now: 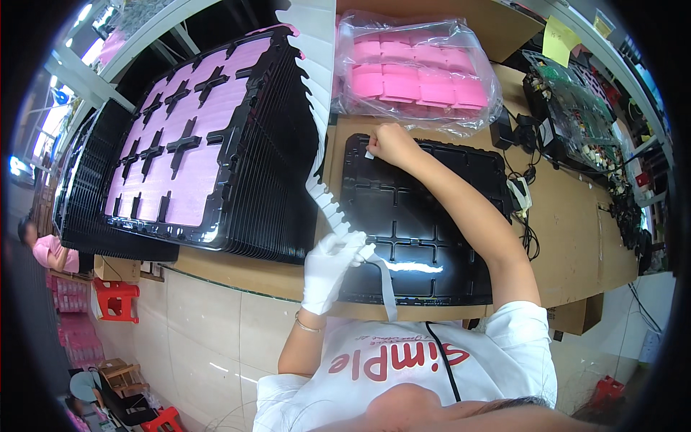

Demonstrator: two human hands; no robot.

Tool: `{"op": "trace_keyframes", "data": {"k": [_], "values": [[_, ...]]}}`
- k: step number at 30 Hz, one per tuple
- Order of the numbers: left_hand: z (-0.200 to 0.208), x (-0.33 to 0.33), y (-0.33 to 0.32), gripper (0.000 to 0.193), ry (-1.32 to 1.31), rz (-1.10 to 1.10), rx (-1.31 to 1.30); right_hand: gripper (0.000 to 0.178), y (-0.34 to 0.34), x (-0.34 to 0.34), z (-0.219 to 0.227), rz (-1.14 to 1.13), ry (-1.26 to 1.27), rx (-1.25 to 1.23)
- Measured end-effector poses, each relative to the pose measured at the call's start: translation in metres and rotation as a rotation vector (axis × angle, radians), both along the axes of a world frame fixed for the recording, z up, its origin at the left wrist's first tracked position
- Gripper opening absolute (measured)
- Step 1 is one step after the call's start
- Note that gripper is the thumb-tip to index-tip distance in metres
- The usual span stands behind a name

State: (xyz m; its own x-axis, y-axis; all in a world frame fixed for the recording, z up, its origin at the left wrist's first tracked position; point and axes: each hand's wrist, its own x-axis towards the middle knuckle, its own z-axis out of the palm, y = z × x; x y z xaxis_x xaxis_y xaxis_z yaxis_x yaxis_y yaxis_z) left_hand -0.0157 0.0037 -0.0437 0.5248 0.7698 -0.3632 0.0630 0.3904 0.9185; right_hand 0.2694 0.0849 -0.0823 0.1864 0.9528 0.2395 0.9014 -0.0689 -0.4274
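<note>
My left hand (pixel 331 272), in a white glove, is closed around a long white strip (pixel 327 205) with notched, tab-like pieces along it. The strip runs up past the tray stack, and a plain band (pixel 388 288) of it hangs below my fingers. My bare right hand (pixel 394 146) is closed at the far left corner of a flat black plastic tray (pixel 446 209). A small white piece (pixel 369 154) shows at its fingertips, against the tray. The tray has raised cross-shaped ribs and lies in front of me.
A tall stack of black trays (pixel 270 158) with pink foam sheets (pixel 162 144) on top stands at left. Behind the flat tray lies a clear bag (pixel 421 72) of pink pieces. Circuit boards (pixel 576 93) and black cables (pixel 529 137) are at right; a red stool (pixel 115 301) stands on the floor.
</note>
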Motion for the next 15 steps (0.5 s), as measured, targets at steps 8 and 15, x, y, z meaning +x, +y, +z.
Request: {"op": "trace_keyframes", "data": {"k": [8,15], "values": [[-0.001,0.0,0.0,0.019,-0.005,-0.01,0.008,0.011,0.001,0.0,0.001,0.007,0.0,-0.007],[-0.001,0.0,-0.001,0.019,-0.002,0.001,0.032,0.014,-0.009,-0.005,0.021,0.048,0.126,-0.184]]}}
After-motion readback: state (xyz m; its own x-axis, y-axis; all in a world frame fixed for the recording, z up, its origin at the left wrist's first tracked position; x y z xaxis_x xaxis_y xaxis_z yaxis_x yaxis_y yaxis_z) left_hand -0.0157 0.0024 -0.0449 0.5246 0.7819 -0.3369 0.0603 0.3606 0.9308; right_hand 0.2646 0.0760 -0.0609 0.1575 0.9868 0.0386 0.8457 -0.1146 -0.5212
